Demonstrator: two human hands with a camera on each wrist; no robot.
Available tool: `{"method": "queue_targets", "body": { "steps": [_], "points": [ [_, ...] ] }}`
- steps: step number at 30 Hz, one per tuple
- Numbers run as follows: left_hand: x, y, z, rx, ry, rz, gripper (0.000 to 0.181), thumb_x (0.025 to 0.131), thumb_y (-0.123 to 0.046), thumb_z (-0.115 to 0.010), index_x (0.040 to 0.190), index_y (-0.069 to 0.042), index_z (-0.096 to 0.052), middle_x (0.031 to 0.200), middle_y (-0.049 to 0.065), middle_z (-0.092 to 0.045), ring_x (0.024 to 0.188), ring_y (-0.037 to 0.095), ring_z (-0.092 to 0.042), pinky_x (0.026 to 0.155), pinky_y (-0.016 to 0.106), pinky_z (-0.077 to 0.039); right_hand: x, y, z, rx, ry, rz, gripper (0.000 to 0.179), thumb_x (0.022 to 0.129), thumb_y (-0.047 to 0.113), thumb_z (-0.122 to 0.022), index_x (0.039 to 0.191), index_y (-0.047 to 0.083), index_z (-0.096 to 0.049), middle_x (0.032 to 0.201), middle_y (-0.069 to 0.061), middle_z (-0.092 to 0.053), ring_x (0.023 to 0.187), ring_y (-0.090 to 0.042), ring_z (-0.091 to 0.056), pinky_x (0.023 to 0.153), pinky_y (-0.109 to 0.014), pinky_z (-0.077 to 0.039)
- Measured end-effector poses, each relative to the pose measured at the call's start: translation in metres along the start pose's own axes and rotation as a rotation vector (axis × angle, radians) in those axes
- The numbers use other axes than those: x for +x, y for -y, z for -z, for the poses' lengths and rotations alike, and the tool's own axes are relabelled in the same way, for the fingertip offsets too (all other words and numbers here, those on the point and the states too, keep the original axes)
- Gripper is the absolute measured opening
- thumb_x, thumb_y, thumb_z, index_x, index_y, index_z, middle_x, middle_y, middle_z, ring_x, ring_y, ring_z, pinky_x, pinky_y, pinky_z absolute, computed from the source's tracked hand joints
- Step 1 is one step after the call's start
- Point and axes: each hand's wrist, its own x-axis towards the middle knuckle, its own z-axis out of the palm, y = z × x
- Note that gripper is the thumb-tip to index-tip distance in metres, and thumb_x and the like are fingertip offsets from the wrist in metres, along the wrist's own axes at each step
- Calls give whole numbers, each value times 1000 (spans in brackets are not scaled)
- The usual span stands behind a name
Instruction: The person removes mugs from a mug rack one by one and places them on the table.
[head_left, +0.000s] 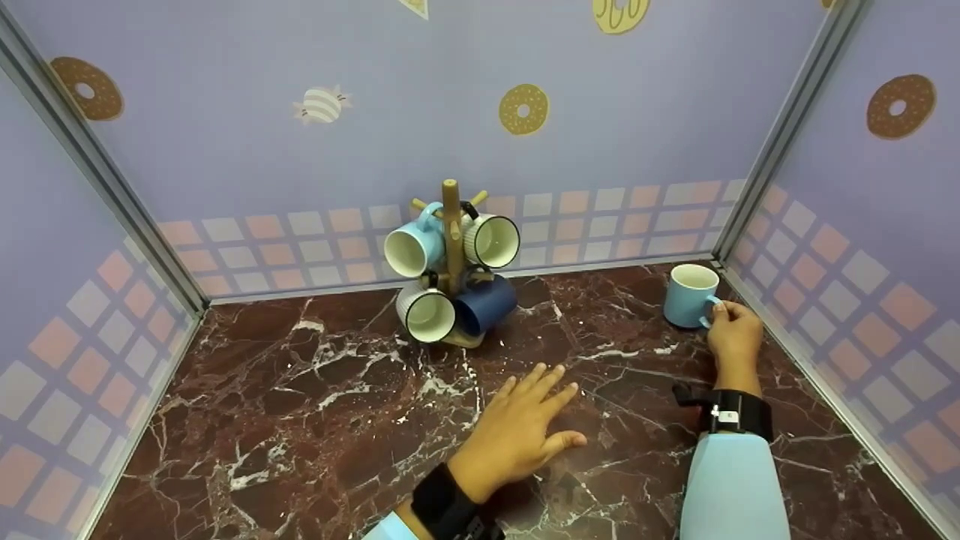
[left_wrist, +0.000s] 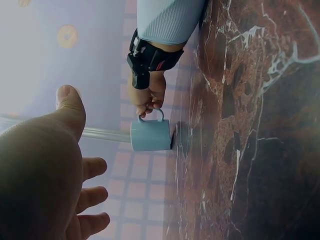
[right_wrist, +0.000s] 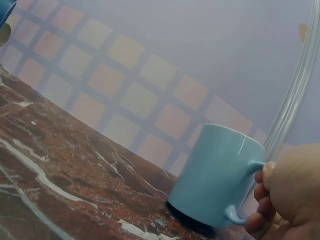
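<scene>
At the right back of the table, my right hand grips the handle of a light blue mug. The mug stands upright with its cream inside showing; its handle points toward the hand. In the right wrist view, fingers and thumb pinch the mug's handle, and a dark base shows under the mug. My left hand is spread over the front middle of the table, palm down, holding nothing. The left wrist view shows its thumb out and fingers apart, with the light blue mug beyond.
A wooden mug tree stands at the back middle. On it hang a light blue mug, two white ribbed mugs with black rims, one upper and one lower, and a dark blue mug. Patterned walls enclose the marbled table.
</scene>
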Motion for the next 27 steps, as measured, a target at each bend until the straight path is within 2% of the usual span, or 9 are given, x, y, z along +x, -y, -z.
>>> {"method": "queue_targets", "body": {
  "steps": [3, 5, 10, 18, 23, 27],
  "points": [
    [-1, 0, -1, -8, 7, 5, 89, 105, -87, -36, 178, -37, -36, 190, -5, -17, 178, 28, -22, 144, 63, -23, 0, 0, 0, -6, -19, 0, 41, 121, 22, -53, 148, -4, -69, 128, -14, -72, 104, -11, -62, 85, -18, -50],
    [-1, 0, -2, -13, 10, 8, 89, 104, -87, -36, 178, -37, -36, 190, -5, -17, 178, 27, -21, 144, 63, -22, 0, -1, 0, -4, -33, -1, 40, 121, 20, -53, 148, -5, -69, 128, -16, -73, 110, -16, -64, 86, -19, -50],
    [-1, -1, -2, 2, 14, 5, 90, 104, -87, -36, 177, -35, -38, 190, -4, -18, 178, 27, -22, 144, 63, -23, 0, -3, 1, -19, -44, -17, 43, 121, 20, -51, 152, -5, -67, 144, -24, -72, 128, -28, -66, 91, -21, -50],
    [-1, -2, -2, 10, 17, 12, 91, 104, -87, -35, 177, -34, -40, 190, -4, -18, 178, 27, -22, 144, 63, -23, 0, -3, 1, -2, -18, -61, 46, 121, 22, -50, 157, -3, -64, 151, -25, -72, 111, -15, -65, 83, -18, -50],
    [0, -1, 0, 5, 12, 9, 90, 104, -87, -36, 177, -34, -39, 190, -5, -17, 178, 28, -22, 144, 63, -23, -2, 0, 3, 23, -20, -90, 48, 121, 25, -50, 160, 1, -62, 161, -23, -64, 132, -26, -63, 94, -22, -51],
    [0, 0, 5, 15, 5, 10, 91, 104, -88, -34, 177, -35, -38, 190, -4, -18, 178, 27, -21, 144, 62, -22, -4, 4, 5, 36, -73, -69, 47, 118, 27, -55, 157, 3, -66, 151, -18, -67, 133, -26, -60, 103, -27, -51]
  ]
}}
